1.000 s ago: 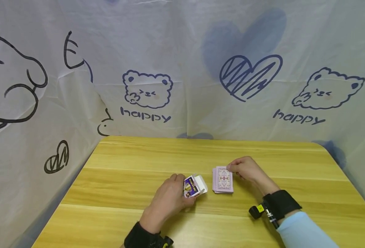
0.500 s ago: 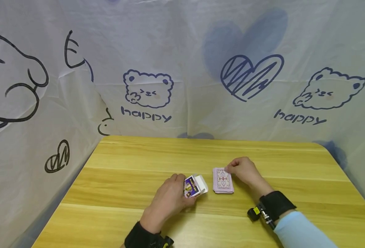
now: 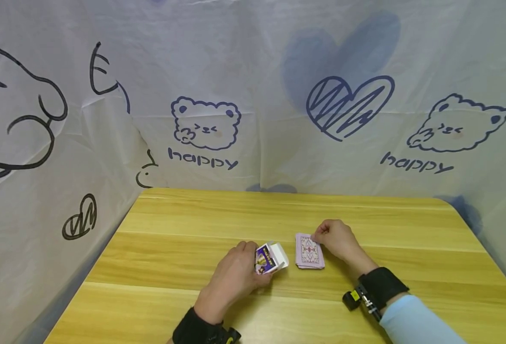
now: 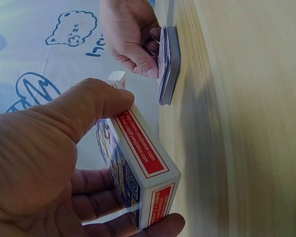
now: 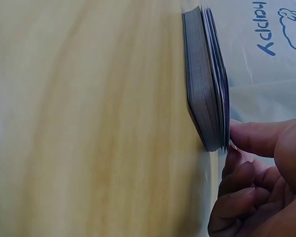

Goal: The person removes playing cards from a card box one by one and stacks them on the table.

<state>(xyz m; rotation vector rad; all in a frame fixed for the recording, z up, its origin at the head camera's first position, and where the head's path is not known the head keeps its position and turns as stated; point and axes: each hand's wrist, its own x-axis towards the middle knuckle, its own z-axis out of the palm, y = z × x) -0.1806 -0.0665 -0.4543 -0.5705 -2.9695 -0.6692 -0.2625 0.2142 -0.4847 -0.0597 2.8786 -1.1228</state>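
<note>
My left hand (image 3: 232, 276) grips a small playing-card box (image 3: 265, 258) between thumb and fingers, just above the table. The box is blue and white with red printed edges (image 4: 140, 143), and its white flap end stands open toward the right. To the right of it, a deck of playing cards (image 3: 309, 254) lies face down, pale pink with an ornate back. At the deck's far right corner my right hand (image 3: 337, 240) pinches the top card, thumb above and a fingertip at the edge. A few upper cards sit slightly uneven in the right wrist view.
The yellow wood-grain table (image 3: 184, 215) extends around both hands. White cloth (image 3: 274, 143) with bear and heart drawings hangs behind it and along the left side. Each wrist wears a black strap (image 3: 382, 286) with a small camera.
My right hand has moved slightly left and toward me, and the top card, earlier offset from the deck, now lies nearly in line with it. The left hand and box stay put.
</note>
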